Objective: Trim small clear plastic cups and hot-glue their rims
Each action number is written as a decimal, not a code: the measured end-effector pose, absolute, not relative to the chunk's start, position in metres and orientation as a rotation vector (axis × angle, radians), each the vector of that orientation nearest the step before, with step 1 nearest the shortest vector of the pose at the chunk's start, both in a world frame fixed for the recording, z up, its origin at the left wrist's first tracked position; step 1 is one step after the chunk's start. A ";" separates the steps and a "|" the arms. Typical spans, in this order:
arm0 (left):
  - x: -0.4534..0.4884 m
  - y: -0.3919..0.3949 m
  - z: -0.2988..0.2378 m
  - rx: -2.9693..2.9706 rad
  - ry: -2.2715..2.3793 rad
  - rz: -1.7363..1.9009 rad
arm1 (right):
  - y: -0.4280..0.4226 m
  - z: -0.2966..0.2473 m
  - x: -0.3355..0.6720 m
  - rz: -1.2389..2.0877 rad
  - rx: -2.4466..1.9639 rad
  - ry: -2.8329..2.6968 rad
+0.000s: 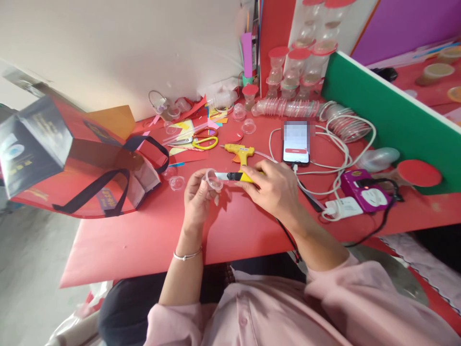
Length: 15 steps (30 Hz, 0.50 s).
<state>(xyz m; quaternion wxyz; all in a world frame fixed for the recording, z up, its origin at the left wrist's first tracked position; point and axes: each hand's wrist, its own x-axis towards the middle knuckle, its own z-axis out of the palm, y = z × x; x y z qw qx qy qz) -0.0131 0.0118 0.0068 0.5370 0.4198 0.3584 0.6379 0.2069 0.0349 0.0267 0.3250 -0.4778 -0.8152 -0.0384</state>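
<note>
Well left of the yellow glue gun (245, 151), a red bag (86, 154) sits on the counter (144, 240). Yellow-handled scissors (194, 141) lie just left of the gun. On its near side, slightly left, the left hand (197, 199) pinches a small clear plastic cup (215, 181). The yellow-and-black knife (235, 176), gripped by the right hand (275, 187) on the gun's near right, has its blade at the cup's rim; contact is unclear. Right of the gun lies a phone (296, 139); much farther right, a purple socket box (355, 185).
</note>
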 end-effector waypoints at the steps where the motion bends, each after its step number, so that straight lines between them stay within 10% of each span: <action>1: -0.013 0.012 0.007 1.002 0.854 1.517 | 0.035 0.026 0.207 -0.114 -1.247 -2.132; 15: -0.012 0.010 0.009 0.965 0.887 1.525 | 0.030 0.028 0.208 -0.050 -1.318 -2.167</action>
